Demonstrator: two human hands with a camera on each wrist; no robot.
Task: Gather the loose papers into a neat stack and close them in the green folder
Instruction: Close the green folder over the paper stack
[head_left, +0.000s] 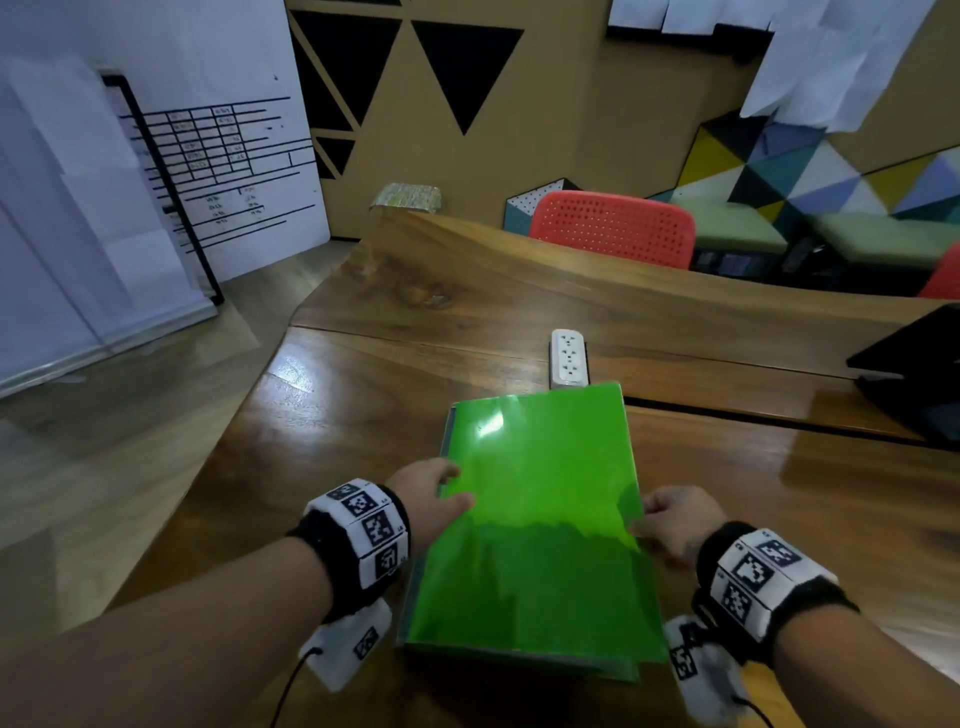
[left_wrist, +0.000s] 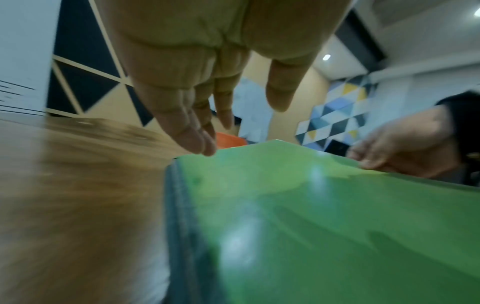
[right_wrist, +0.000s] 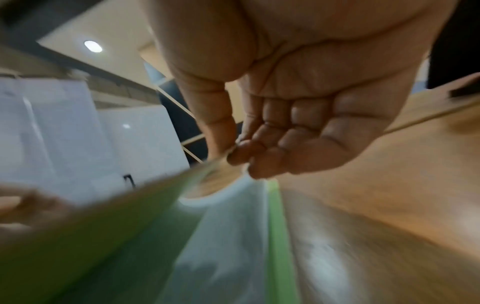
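Note:
The green folder (head_left: 535, 519) lies on the wooden table (head_left: 363, 405) right in front of me, its cover nearly down. My left hand (head_left: 436, 488) is at the folder's left edge by the grey spine (left_wrist: 179, 205), fingers straight, thumb resting on the cover. My right hand (head_left: 670, 525) pinches the cover's right edge between thumb and fingertips (right_wrist: 233, 152) and holds it slightly raised. Under that lifted cover (right_wrist: 103, 236) the right wrist view shows white papers (right_wrist: 228, 236) lying inside on the green back flap (right_wrist: 278, 236).
A white power strip (head_left: 568, 358) lies just beyond the folder. A black laptop (head_left: 919, 374) sits at the table's right edge. A red chair (head_left: 613, 228) stands behind the table, and a whiteboard (head_left: 223, 171) leans at the left.

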